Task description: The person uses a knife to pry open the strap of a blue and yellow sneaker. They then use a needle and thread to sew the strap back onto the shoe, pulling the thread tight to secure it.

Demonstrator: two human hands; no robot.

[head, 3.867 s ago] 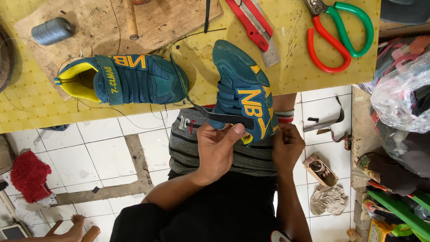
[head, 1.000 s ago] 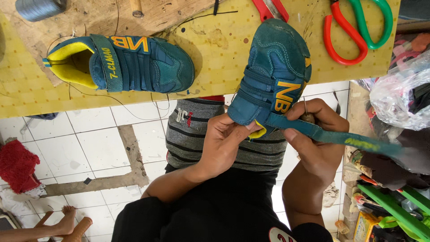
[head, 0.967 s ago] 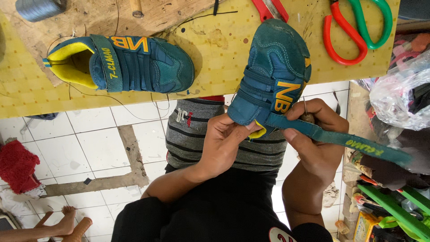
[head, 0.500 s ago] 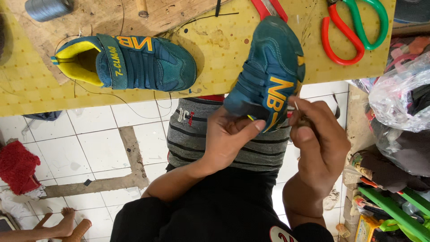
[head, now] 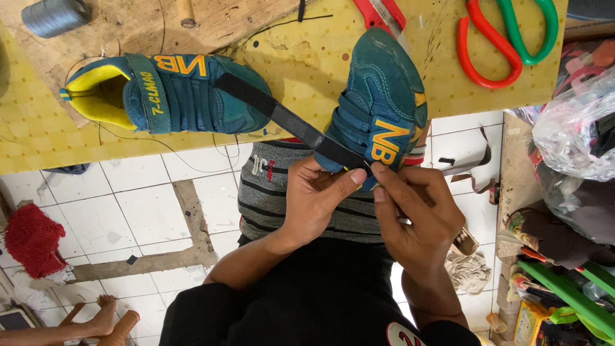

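A teal sneaker [head: 383, 102] with yellow lettering rests with its toe on the yellow pegboard table [head: 307, 57] and its heel end over my lap. My left hand [head: 317, 202] grips that heel end from the left, thumb pressed on the edge. My right hand [head: 416, 214] pinches the base of the sneaker's long strap [head: 282, 118]. The strap shows its black underside and stretches up-left. Its tip lies over the second teal sneaker [head: 170, 93], which lies on its side on the table, yellow lining showing.
Red and green handled scissors [head: 506, 38] and a red-handled tool [head: 378, 13] lie at the table's far edge. A grey thread spool [head: 54, 16] stands on a wooden board [head: 128, 25]. Plastic bags [head: 576, 128] and clutter fill the right; a red cloth [head: 32, 237] and another person's foot [head: 96, 320] are on the tiled floor.
The strap, earlier pulled out to the right by my right hand, now lies flipped to the left across the other sneaker. The held sneaker has turned slightly; both hands stay at its heel.
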